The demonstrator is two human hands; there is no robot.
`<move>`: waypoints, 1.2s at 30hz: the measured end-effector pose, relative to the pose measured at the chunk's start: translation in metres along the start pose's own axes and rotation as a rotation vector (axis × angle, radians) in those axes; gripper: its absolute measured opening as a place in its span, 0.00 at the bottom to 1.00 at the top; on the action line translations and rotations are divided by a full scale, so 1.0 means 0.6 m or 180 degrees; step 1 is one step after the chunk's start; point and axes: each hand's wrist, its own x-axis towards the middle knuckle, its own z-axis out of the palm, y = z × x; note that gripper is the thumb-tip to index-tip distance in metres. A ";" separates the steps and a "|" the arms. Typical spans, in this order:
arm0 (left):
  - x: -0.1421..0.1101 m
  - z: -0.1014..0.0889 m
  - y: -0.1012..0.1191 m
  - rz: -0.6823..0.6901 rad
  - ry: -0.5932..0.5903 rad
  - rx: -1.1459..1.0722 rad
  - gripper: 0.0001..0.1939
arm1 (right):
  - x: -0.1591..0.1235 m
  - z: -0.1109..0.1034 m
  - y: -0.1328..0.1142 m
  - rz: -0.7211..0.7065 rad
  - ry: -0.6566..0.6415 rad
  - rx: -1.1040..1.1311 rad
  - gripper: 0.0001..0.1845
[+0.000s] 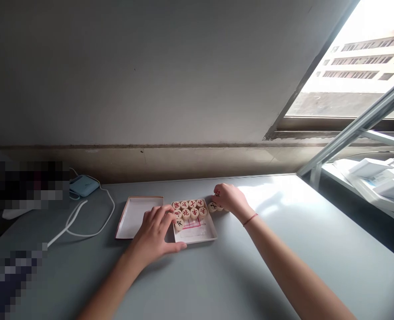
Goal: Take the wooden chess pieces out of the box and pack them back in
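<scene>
My left hand (157, 233) is at the near left corner of a shallow white box (200, 239), its fingers at the left wall and its thumb at the front edge. In the box, round Chinese chess pieces (194, 213) with red characters lie in two rows. One piece with a black character (179, 223) sits below them at the left, close to my left fingertips. Just beyond the box's right side, my right hand (230, 198) has its fingers curled around a chess piece (217, 194), mostly hidden. Other pieces (212, 206) lie beneath that hand, partly covered.
Left of the box lies its open lid (141, 215), on the grey table (236, 275). A white cable (112, 204) loops near a light blue device (84, 185) at the left. A wall stands behind. At the right are a metal frame (340, 133) and a shelf with white boxes (372, 168).
</scene>
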 end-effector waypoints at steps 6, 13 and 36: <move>0.036 -0.015 0.018 -0.0023 0.0228 -0.0299 0.12 | -0.038 -0.020 -0.015 -0.0511 0.0391 0.1309 0.11; 0.044 0.008 0.059 0.0017 0.0395 -0.0781 0.22 | -0.124 0.010 -0.048 -0.1442 -0.0529 0.3623 0.15; 0.035 0.034 0.049 0.0169 0.0436 -0.0048 0.06 | -0.115 0.032 -0.006 -0.0662 -0.0241 0.3804 0.11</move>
